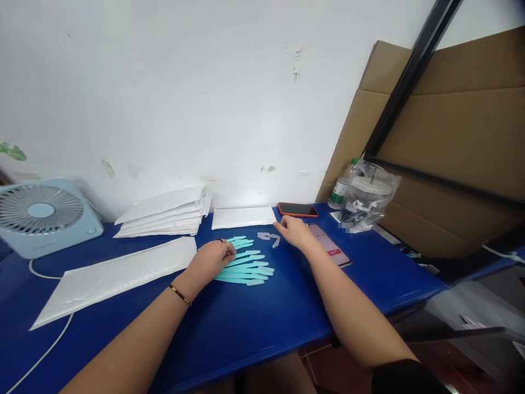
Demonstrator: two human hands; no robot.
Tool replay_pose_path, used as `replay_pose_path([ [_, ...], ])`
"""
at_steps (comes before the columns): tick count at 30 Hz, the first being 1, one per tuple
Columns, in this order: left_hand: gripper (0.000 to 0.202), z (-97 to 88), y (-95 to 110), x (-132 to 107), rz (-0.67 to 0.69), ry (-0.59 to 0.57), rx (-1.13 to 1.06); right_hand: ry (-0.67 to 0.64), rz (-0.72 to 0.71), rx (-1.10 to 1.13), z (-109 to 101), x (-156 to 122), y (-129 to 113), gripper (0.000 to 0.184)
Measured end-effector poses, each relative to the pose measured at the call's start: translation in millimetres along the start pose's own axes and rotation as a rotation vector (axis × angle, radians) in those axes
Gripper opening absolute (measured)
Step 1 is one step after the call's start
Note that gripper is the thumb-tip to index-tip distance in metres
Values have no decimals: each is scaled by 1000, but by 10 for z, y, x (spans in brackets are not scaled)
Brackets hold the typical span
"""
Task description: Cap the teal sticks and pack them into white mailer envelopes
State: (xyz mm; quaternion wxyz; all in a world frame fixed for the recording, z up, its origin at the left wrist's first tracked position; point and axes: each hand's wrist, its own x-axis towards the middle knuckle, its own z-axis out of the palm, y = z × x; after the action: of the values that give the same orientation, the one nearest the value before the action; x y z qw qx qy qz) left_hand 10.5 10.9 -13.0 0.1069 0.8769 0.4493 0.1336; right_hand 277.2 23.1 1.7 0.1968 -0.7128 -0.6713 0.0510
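Several light-blue flat sticks [246, 265] lie fanned out on the blue table [254, 323]. My left hand [212, 258], wearing a ring and a bracelet, rests on their left ends with fingers curled down onto them. My right hand [292, 230] lies flat on the table just right of a few small pale loose pieces [268, 237], fingers stretched toward the corner of a white padded mailer [243, 217]. It holds nothing that I can see.
A stack of white mailers [164, 214] sits at the back left, one long mailer [118, 273] lies in front. A blue fan [43, 216] stands far left. Two phones [297, 209] [333, 247], a bagged jar [367, 200], a bottle and cardboard are at right.
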Motion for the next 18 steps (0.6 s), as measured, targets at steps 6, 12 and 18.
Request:
replay_pose_path([
  [6, 16, -43, 40, -22, 3, -19, 9, -49, 35, 69, 71, 64, 123, 39],
  [12, 15, -31, 43, -33, 20, -25, 1, -19, 6, 81, 19, 32, 95, 35],
  [18, 19, -64, 17, -39, -36, 58, 77, -158, -270, -2, -93, -90, 7, 10],
])
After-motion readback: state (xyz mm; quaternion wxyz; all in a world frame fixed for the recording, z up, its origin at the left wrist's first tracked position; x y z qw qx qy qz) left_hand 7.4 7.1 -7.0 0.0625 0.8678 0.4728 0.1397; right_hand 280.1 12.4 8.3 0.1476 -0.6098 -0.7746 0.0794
